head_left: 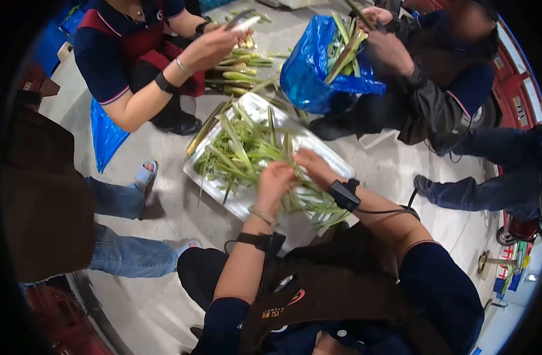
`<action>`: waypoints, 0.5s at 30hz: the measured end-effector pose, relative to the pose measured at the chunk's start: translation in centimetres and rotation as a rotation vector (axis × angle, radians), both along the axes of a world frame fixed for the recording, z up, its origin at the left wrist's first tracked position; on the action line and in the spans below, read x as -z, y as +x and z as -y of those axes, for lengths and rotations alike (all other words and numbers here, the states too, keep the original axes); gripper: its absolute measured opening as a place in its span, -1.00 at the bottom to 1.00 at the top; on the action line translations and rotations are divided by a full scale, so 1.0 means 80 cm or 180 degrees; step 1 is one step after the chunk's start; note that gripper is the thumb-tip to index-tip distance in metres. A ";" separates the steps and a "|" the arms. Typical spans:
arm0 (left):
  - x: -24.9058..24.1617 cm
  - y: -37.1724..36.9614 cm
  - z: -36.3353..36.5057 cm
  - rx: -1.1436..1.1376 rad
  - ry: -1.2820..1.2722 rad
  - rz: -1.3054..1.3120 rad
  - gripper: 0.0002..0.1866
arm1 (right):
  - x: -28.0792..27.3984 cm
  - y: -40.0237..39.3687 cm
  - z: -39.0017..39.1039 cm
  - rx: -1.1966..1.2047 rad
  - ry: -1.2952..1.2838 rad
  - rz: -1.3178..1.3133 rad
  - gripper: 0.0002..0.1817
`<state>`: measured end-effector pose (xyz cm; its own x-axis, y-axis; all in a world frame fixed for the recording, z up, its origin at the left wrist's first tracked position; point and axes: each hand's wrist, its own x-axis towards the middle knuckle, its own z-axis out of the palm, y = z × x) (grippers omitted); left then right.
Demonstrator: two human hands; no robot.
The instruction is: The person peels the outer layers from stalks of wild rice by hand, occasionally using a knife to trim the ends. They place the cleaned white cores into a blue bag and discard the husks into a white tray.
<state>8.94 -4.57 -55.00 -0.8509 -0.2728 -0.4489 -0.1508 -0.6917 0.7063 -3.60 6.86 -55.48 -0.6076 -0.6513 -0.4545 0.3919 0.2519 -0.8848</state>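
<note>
A white foam tray [223, 198] stands in front of me, heaped with long green vegetable stalks [235, 142], some with feathery leaves. My left hand [277, 180] is over the near side of the heap, its fingers closed in a pinch on a green stalk. Close beside it on the right, my right hand [314, 167] has its fingers curled together at the stalks. What lies between the right fingertips is partly hidden by the hand. More leafy stems [312, 204] hang below both hands toward the tray's near edge.
Across from me, a person's hands [209, 50] hold a knife over stalks [241, 74] lying on the floor. Another person's hand [392, 52] works above a blue plastic bag [306, 71] holding stalks. Someone in jeans [120, 254] stands at left; dark-trousered legs [478, 192] are at right.
</note>
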 end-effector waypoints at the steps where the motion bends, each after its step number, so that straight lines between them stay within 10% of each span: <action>1: -0.010 -0.002 0.014 -0.0293 -0.0375 -0.0012 -0.73 | 0.034 -0.010 0.002 0.0448 0.0124 -0.0894 -0.43; 5: -0.034 0.014 0.065 -0.0960 -0.0464 0.0054 -0.71 | 0.111 -0.026 -0.049 -0.1089 0.1050 -0.1946 -0.28; 15: -0.048 0.033 0.074 -0.1301 -0.0192 -0.0023 -0.79 | 0.142 -0.014 0.056 -0.1296 0.2108 -0.3582 -0.35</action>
